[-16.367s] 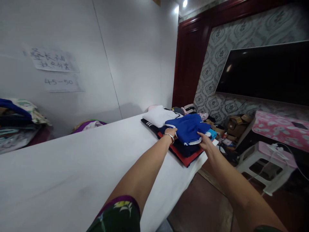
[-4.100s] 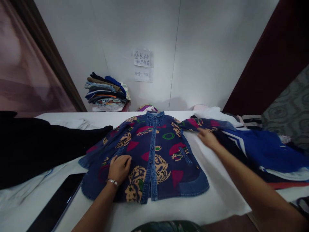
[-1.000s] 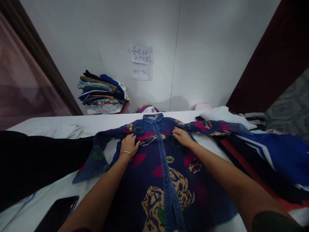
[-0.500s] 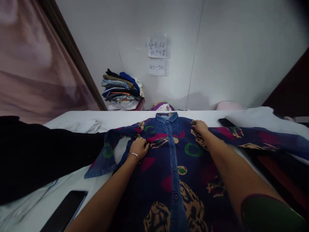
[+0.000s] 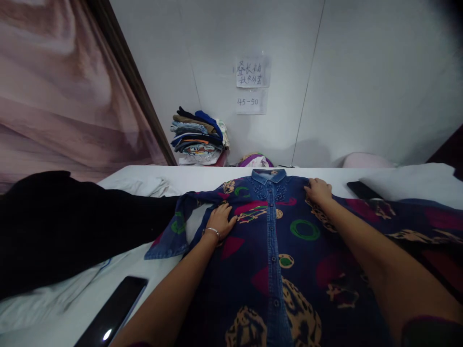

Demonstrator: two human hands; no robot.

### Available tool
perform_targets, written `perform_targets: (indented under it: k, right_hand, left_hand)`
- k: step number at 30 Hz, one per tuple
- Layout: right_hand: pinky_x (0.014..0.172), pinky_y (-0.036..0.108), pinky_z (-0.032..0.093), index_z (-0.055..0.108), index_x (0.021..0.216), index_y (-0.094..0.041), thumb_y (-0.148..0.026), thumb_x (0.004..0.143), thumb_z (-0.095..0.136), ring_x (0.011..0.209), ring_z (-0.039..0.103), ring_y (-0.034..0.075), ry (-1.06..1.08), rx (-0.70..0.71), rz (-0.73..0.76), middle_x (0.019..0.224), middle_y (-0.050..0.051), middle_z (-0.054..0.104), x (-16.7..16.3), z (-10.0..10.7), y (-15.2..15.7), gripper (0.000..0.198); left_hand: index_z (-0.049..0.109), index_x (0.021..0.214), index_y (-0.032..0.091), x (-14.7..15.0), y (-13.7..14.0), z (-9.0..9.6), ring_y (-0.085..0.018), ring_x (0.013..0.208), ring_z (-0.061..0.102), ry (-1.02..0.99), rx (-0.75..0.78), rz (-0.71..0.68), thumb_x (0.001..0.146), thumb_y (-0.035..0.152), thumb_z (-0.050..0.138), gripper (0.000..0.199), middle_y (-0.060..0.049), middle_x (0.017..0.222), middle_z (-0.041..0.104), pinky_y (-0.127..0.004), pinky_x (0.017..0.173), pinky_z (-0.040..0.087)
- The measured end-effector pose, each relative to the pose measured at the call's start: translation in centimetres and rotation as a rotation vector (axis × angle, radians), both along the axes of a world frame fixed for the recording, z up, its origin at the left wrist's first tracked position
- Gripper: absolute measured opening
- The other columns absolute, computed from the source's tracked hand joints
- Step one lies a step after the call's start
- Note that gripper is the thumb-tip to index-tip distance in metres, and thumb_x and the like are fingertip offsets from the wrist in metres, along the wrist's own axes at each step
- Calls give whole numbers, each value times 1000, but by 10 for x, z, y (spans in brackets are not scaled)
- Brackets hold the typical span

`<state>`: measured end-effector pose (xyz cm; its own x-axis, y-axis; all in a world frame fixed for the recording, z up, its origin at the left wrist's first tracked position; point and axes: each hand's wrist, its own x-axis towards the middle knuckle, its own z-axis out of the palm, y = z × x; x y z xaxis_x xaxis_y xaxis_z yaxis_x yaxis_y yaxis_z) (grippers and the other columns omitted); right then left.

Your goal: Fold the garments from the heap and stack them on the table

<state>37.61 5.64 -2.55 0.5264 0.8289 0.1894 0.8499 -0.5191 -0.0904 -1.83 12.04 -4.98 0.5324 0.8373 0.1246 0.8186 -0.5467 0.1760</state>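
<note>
A dark blue denim shirt [image 5: 249, 260] with maroon, green and tan prints lies front up, buttoned, its collar towards the wall. My left hand [image 5: 220, 221] rests flat on the chest near the armpit at left, fingers stretched and thumb apart, a bracelet at the wrist. At the opposite shoulder seam, my right hand [image 5: 320, 192] has its fingers bent together on the fabric. The left-side sleeve is bent down with its cuff on the table, while the other sleeve stretches out to the right. My forearms cover parts of the shirt's sides.
Black cloth [image 5: 79, 221] lies at left over white fabric. A phone [image 5: 112, 308] sits at front left; another dark flat object [image 5: 363, 190] is at right beside white cloth [image 5: 423, 183]. Folded clothes [image 5: 198, 135] are stacked by the wall, under paper signs [image 5: 252, 86]. The table [image 5: 184, 178] is white.
The view has shifted left, so everything appears further right. Both hands stay at about the same places on the shirt; the right hand's fingers have moved slightly along the shoulder.
</note>
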Motion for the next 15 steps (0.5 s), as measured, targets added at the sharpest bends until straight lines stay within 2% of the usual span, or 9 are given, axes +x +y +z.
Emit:
perform_targets:
  k: [3, 6, 9, 12, 15]
  right_hand:
    - [108, 52, 30, 48, 136, -17, -43, 93, 42, 138, 31, 31, 19, 39, 286, 148, 16, 40, -36, -11, -19, 51]
    - [112, 52, 25, 44, 141, -21, -51, 93, 36, 143, 24, 29, 77, -82, 475, 153, 12, 33, -69, -26, -42, 57]
    - [113, 54, 22, 39, 145, -21, -51, 94, 33, 144, 22, 29, 104, -195, 464, 155, 12, 29, -89, -29, -59, 59]
    - [113, 57, 19, 34, 147, -21, -54, 94, 33, 145, 16, 31, 80, -159, 423, 157, 13, 22, -105, -23, -75, 63]
    - [114, 56, 18, 34, 147, -26, -60, 93, 28, 146, 16, 28, 86, -113, 557, 157, 8, 23, -123, -24, -96, 64]
  left_hand:
    - [60, 123, 13, -1, 0, -1, -27, 130, 44, -64, 31, -4, 89, 43, 49, 46, -14, 137, 54, -43, 109, 34]
    - [65, 113, 15, -2, -2, -2, -26, 122, 51, -122, 75, -15, 89, 38, 50, 37, -12, 127, 61, -41, 104, 39]
    - [68, 106, 18, -2, -4, 3, -24, 119, 53, -192, 157, -20, 90, 32, 49, 29, -10, 122, 64, -41, 104, 38]
    - [68, 106, 20, 2, 8, 21, -21, 123, 50, -208, 211, -25, 92, 27, 44, 28, -7, 125, 63, -41, 111, 28]
    - [64, 115, 21, 10, 40, 49, -19, 127, 46, -138, 135, 73, 95, 27, 39, 33, -6, 130, 60, -37, 113, 24]
